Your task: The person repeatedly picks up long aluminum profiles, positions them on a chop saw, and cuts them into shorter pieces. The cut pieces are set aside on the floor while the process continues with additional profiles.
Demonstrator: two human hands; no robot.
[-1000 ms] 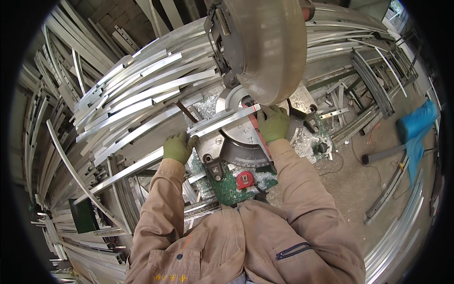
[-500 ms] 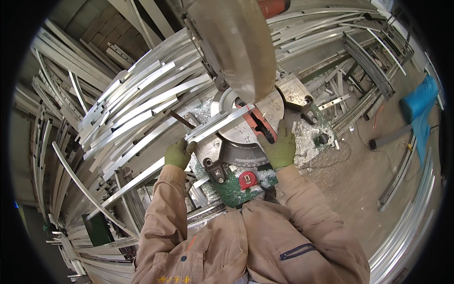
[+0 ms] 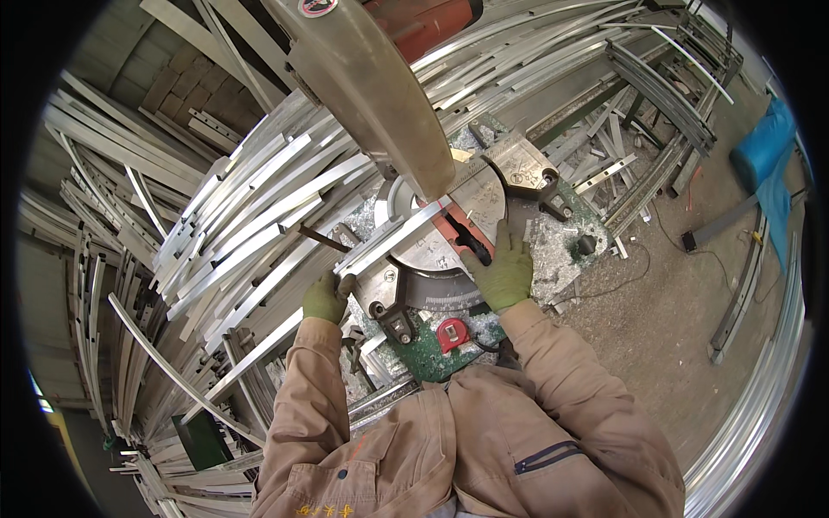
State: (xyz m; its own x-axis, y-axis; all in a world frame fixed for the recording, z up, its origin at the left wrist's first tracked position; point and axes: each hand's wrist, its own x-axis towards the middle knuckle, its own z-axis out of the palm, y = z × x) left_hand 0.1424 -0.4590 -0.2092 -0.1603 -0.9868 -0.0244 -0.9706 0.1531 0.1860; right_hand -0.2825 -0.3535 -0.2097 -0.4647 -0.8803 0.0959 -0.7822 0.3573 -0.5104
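My left hand (image 3: 326,300), in a green glove, is closed around the near left end of a silver metal profile (image 3: 393,241). That profile lies slantwise across the round table (image 3: 474,194) of a miter saw, its other end at the red slotted insert (image 3: 464,230). My right hand (image 3: 505,269), also gloved, rests on the saw table just right of the insert. Its fingers are stretched out and hold nothing. The saw's worn blade guard (image 3: 371,104) hangs over the far end of the profile; the blade is hidden.
A red tape measure (image 3: 452,334) lies on the green base (image 3: 423,362) close to my body. Many long metal profiles (image 3: 259,198) are stacked at the left. Metal chips and a cable (image 3: 617,289) are on the floor at right, near a blue wrapped bundle (image 3: 764,155).
My view has shifted, so the saw's guard appears farther left and more of the round table shows. Both hands keep their places on the profile and the table.
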